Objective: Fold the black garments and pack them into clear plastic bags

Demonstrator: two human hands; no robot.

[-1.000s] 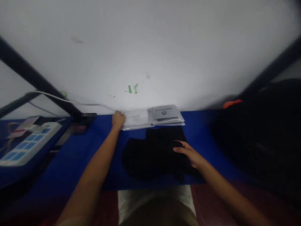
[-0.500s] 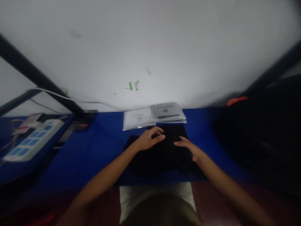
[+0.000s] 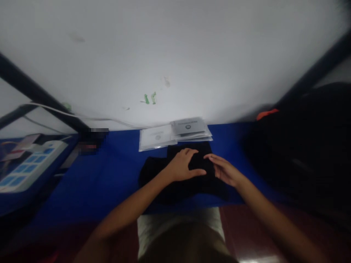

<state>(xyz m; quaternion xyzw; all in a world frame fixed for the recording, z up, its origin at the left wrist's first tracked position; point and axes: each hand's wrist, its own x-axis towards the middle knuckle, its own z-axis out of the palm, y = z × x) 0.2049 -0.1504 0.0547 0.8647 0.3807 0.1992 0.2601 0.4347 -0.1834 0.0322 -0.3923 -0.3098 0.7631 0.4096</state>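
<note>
A black piece of cloth, perhaps a garment (image 3: 189, 186), lies in dark folds on the blue tabletop (image 3: 115, 171). Over its middle is my left hand (image 3: 185, 164), fingers spread and thumb pointing right, resting on the fabric. My right hand (image 3: 223, 170) is at the cloth's right side with its fingers stretched toward the left hand and a gap between the two. Nothing shows in its fingers; whether it touches the fabric I cannot tell. Dim light hides the cloth's edges and shape.
Flat packets in clear plastic (image 3: 157, 137) are stacked against the white wall behind the cloth. A power strip (image 3: 33, 166) with blue sockets is at the left. A large dark mass (image 3: 304, 157) fills the right side, near an orange item (image 3: 267, 114).
My left hand has slid right across the cloth and its fingers have spread. My right hand has straightened its fingers and turned. The whole view has shifted slightly.
</note>
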